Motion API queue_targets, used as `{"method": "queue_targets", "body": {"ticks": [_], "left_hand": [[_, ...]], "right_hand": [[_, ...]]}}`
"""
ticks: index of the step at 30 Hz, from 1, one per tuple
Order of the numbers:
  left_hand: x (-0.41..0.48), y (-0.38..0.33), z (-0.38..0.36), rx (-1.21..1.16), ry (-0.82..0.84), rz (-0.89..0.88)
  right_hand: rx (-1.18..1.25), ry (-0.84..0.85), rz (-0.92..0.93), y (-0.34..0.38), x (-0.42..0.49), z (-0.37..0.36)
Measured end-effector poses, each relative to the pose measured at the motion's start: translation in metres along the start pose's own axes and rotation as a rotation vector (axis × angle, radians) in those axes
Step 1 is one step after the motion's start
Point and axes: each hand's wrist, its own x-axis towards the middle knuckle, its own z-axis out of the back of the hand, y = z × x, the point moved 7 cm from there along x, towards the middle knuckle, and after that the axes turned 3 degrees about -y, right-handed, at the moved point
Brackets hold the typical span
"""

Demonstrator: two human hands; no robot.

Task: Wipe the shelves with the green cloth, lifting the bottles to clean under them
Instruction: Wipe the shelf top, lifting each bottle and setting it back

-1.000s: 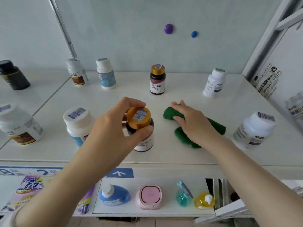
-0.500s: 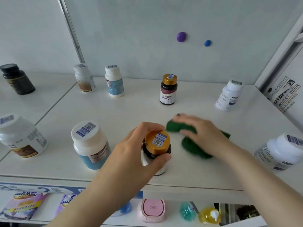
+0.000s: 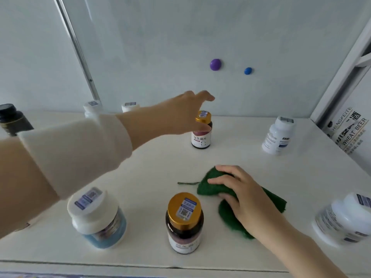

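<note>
The person's left hand (image 3: 186,115), in a cream sleeve, reaches to the back of the white shelf (image 3: 140,167). Its fingers arch loosely above the gold cap of a small dark glass bottle with a white label (image 3: 201,137), and the thumb sits by the bottle's neck. The hand is open and blurred, so I cannot tell whether it touches the bottle yet. A moment ago this hand gripped the cap of a larger gold-capped dark bottle (image 3: 184,221). That bottle now stands free near the shelf's front edge. I judge that its patch is finished and the rear bottle is next to be lifted.

The right hand (image 3: 241,195) rests with relaxed fingers on the crumpled green cloth (image 3: 204,189), holding nothing else. The cloth lies mid-shelf, just right of and behind the front bottle, much where it was. A loose thread trails from it to the left.

Bare shelf lies between the cloth and the rear bottle, giving a straight path forward. The back wall stands close behind that bottle, so there is little room beyond it. A white-capped blue jar (image 3: 98,219) sits front left and a white plastic bottle (image 3: 279,137) rear right. Another white bottle (image 3: 345,219) stands front right. A wide sweep could knock the front bottles over the lip.
</note>
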Motion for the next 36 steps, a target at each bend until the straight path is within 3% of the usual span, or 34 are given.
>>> {"method": "queue_targets", "body": {"ticks": [5,11,16,19,22,24,27,29,33,36], "left_hand": [[0.044,0.022,-0.034,-0.031,0.132,-0.042],[0.063,0.046,0.023,-0.096,0.018,-0.013],[0.056,0.065,0.043,-0.161,-0.024,0.039],[0.055,0.072,0.04,-0.21,-0.019,0.058],[0.055,0.075,0.04,-0.236,-0.025,0.061],[0.056,0.076,0.042,-0.25,-0.033,0.059],[0.058,0.077,0.045,-0.252,-0.052,0.056],[0.058,0.077,0.044,-0.247,-0.052,0.054],[0.059,0.08,0.039,-0.207,-0.052,0.049],[0.058,0.085,0.04,-0.212,-0.063,0.075]], "right_hand": [[-0.037,-0.248,-0.205,-0.042,0.052,0.014],[-0.013,-0.382,-0.41,-0.081,0.131,0.015],[0.047,-0.186,-0.3,-0.066,0.157,-0.003],[0.159,0.027,-0.154,-0.038,0.116,-0.009],[0.295,0.198,-0.137,-0.024,0.081,-0.001],[0.343,0.13,-0.139,-0.027,0.092,0.014],[0.283,-0.219,-0.192,-0.051,0.137,0.033],[0.228,-0.311,-0.258,-0.068,0.166,0.027],[0.177,-0.162,-0.279,-0.075,0.201,-0.001],[0.179,0.036,-0.135,-0.042,0.195,-0.026]]}}
